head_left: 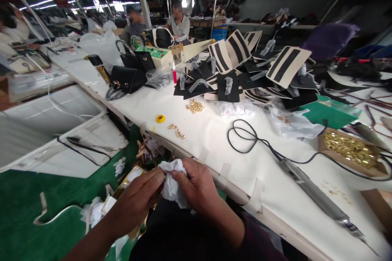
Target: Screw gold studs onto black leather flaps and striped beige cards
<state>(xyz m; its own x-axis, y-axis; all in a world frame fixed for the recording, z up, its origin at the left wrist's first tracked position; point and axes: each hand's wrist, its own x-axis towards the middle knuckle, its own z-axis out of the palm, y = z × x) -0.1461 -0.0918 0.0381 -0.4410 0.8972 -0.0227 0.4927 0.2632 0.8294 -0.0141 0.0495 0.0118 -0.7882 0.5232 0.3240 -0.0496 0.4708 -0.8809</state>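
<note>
A crumpled white tissue is bunched between my two hands, above my lap and just off the table's front edge. My right hand grips it, thumb pressed on top. From the other side, my left hand pinches at the tissue's edge with fingers closed; any small item inside the folds is hidden. On the table beyond lie a few gold metal rings, a yellow tape roll and a pile of gold hardware.
A grey electric screwdriver-like tool with a black cord lies at right, near a box of gold pieces. Black and cream panels are heaped behind. Black handbags stand at left, above a white bin. People sit farther back.
</note>
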